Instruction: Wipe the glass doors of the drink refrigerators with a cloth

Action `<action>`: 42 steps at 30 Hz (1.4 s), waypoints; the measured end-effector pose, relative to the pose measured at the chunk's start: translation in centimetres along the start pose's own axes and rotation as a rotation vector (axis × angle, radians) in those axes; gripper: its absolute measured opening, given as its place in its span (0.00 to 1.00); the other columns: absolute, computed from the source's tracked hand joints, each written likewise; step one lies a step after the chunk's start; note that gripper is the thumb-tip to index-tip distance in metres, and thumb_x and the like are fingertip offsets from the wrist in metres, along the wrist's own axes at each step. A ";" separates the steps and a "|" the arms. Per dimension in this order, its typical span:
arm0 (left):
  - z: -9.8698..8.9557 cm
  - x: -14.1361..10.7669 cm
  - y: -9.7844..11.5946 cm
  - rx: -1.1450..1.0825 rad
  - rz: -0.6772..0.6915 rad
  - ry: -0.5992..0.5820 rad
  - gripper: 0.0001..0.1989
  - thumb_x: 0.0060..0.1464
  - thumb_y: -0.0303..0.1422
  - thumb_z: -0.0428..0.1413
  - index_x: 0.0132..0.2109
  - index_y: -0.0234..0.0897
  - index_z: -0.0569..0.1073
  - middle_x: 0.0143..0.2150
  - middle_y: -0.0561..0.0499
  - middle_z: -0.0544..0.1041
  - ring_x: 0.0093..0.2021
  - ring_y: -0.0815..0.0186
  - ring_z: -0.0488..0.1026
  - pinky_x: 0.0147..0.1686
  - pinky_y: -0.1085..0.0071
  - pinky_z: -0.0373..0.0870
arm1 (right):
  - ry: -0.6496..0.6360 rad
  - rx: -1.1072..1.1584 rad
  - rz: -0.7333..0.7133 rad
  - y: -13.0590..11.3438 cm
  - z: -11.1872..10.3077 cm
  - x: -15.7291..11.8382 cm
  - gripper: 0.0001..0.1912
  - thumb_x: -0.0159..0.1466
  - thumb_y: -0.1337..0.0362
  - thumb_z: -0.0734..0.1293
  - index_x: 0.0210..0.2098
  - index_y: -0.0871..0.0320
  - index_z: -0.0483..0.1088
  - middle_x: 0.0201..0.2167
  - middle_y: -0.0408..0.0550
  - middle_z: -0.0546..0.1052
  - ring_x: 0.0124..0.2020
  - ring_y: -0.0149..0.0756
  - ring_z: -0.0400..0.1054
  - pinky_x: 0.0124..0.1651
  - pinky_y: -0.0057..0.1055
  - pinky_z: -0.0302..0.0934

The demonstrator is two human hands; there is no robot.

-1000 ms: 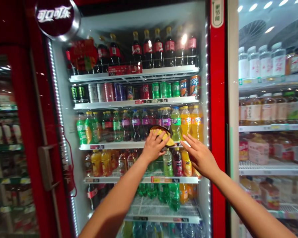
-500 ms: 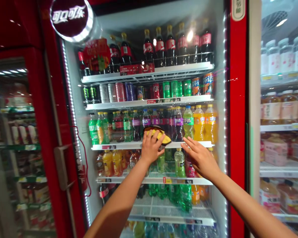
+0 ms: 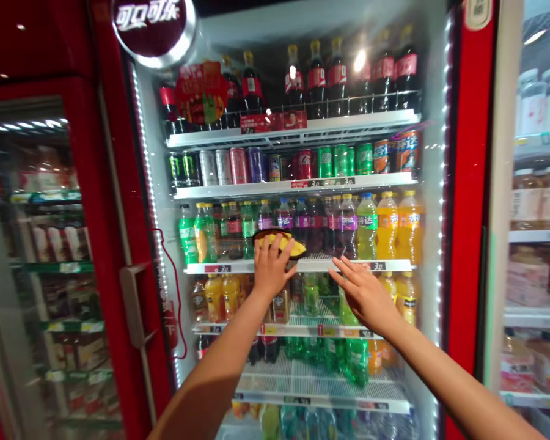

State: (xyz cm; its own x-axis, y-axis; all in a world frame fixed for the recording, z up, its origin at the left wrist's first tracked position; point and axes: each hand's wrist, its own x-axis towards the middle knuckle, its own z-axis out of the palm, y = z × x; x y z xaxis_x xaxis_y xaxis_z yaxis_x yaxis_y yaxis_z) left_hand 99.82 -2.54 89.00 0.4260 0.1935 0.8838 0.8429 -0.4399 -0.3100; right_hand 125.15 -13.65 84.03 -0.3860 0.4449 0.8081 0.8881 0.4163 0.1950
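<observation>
My left hand (image 3: 272, 266) lies spread over a yellow cloth (image 3: 293, 247) with a dark edge, pressing it flat to the glass door (image 3: 266, 379) of a drinks fridge. Behind the cloth, at the height of the third shelf, stand bottles with purple labels (image 3: 284, 217). To the right, my right hand (image 3: 366, 296) is open, its fingers stretched toward the glass and holding nothing. Whether its fingertips touch the pane, I cannot tell. It covers part of the shelf edge and some bottles below. My palms are hidden from view.
A red frame (image 3: 470, 183) surrounds the glass, with a grey handle (image 3: 135, 305) and a red cord (image 3: 178, 287) at left. A round sign (image 3: 153, 27) juts out at the upper left. More stocked fridges stand on both sides.
My left hand and the cloth have slid a little left across the glass. My right hand has also shifted left relative to the shelves. The fridge appears farther right in view.
</observation>
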 end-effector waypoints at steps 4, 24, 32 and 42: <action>0.5 -4.3 -0.9 0.057 -0.250 0.140 0.30 0.58 0.39 0.60 0.66 0.39 0.68 0.68 0.35 0.64 0.71 0.39 0.54 0.67 0.37 0.53 | -0.007 -0.023 -0.001 -1.3 0.7 0.0 0.33 0.61 0.78 0.59 0.65 0.58 0.66 0.70 0.54 0.61 0.72 0.47 0.51 0.67 0.52 0.59; -0.8 -6.8 -7.9 -0.059 0.209 -0.101 0.39 0.48 0.42 0.69 0.66 0.53 0.66 0.66 0.46 0.68 0.70 0.45 0.58 0.70 0.38 0.48 | -0.018 -0.030 -0.103 -8.0 3.8 5.7 0.31 0.63 0.77 0.59 0.65 0.58 0.66 0.69 0.54 0.62 0.71 0.47 0.53 0.67 0.51 0.60; -2.4 -7.5 -13.3 0.066 -0.429 0.213 0.30 0.60 0.38 0.58 0.67 0.37 0.65 0.68 0.34 0.62 0.71 0.41 0.54 0.67 0.40 0.55 | -0.009 -0.019 -0.110 -10.7 6.1 6.7 0.30 0.64 0.77 0.58 0.64 0.59 0.67 0.69 0.56 0.61 0.72 0.47 0.50 0.69 0.53 0.56; -4.1 -6.5 -19.4 0.028 -0.171 0.043 0.32 0.57 0.38 0.61 0.67 0.45 0.65 0.69 0.41 0.63 0.72 0.45 0.54 0.69 0.43 0.54 | 0.028 -0.030 -0.233 -13.3 9.8 11.6 0.31 0.63 0.78 0.60 0.65 0.58 0.64 0.71 0.53 0.58 0.74 0.45 0.42 0.72 0.56 0.47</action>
State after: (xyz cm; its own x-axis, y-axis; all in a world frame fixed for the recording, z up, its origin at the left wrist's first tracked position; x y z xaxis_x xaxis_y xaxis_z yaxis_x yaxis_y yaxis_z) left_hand 79.37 1.18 90.71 0.2614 0.2259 0.9384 0.9112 -0.3786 -0.1626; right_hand 106.37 -6.25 85.35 -0.5750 0.3171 0.7542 0.7828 0.4813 0.3944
